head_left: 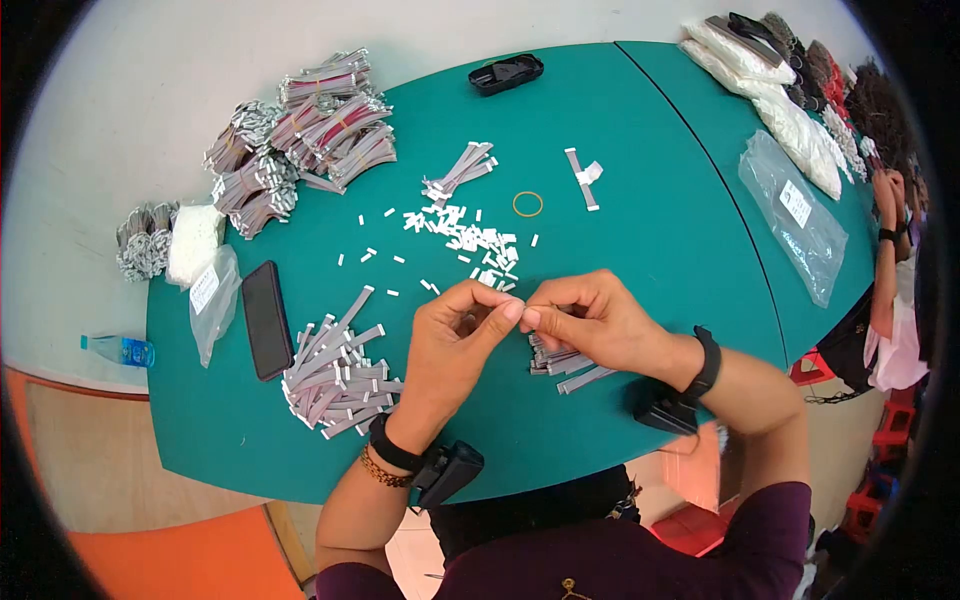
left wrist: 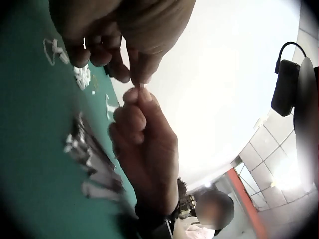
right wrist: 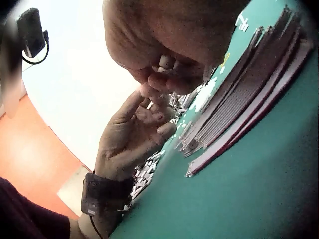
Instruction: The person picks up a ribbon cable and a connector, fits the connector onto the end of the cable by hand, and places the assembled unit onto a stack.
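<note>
Above the green table, my left hand (head_left: 452, 338) and right hand (head_left: 603, 318) meet at the fingertips. Between them they pinch a tiny white piece (left wrist: 142, 86), mostly hidden by thumbs and forefingers; what kind it is I cannot tell. Just beyond the hands lies a scatter of small white pieces (head_left: 478, 240). A loose pile of grey ribbon cables (head_left: 340, 385) with white end connectors spreads left of my left hand. Beneath my right hand is a neater stack of ribbon cables (right wrist: 244, 94), partly covered by it in the head view.
Bundled cables (head_left: 335, 120) are heaped at the far left. A phone (head_left: 267, 320) lies near the loose pile. Farther back are a small cable group (head_left: 462, 172), a rubber band (head_left: 528, 204), one cable with a white tag (head_left: 583, 180) and a black case (head_left: 506, 74). Plastic bags (head_left: 795, 215) lie right.
</note>
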`<state>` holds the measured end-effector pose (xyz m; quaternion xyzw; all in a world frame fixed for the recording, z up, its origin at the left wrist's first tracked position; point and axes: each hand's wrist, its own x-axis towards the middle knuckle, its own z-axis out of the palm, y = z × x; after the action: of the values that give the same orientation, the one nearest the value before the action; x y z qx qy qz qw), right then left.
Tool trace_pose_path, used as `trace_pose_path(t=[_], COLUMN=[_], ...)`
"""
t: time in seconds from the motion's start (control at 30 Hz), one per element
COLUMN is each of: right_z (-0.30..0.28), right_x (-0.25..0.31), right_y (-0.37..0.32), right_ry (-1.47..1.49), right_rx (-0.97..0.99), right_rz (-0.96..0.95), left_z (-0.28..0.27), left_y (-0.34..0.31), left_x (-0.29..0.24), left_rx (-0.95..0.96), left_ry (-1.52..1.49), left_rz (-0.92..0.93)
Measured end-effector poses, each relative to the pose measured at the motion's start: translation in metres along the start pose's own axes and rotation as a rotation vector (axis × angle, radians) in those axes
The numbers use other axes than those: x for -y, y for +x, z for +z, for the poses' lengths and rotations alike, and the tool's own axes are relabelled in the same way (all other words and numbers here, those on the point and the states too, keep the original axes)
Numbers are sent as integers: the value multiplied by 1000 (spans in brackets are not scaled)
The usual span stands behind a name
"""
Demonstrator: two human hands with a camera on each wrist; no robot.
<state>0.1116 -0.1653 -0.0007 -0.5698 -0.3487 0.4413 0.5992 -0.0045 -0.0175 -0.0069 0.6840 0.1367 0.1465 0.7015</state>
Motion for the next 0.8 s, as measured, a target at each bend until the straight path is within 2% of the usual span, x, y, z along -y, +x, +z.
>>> trace_pose_path(t=[0.2, 0.3, 0.6, 0.8], right_z=[-4, -5, -5, -4], right_x=[8, 8, 8, 8], right_y=[1, 2, 2, 2], right_ry=[-34, -46, -51, -39], right_rx=[-49, -54, -68, -66], right_rz=[12, 9, 6, 14], left_z=[-25, -33, -25, -25], left_y=[9, 9, 8, 8], left_x=[-18, -15, -6, -3], left_rx=[-148, -106, -100, -65], left_ry=[313, 780, 969, 987], left_rz=[2, 67, 151, 199])
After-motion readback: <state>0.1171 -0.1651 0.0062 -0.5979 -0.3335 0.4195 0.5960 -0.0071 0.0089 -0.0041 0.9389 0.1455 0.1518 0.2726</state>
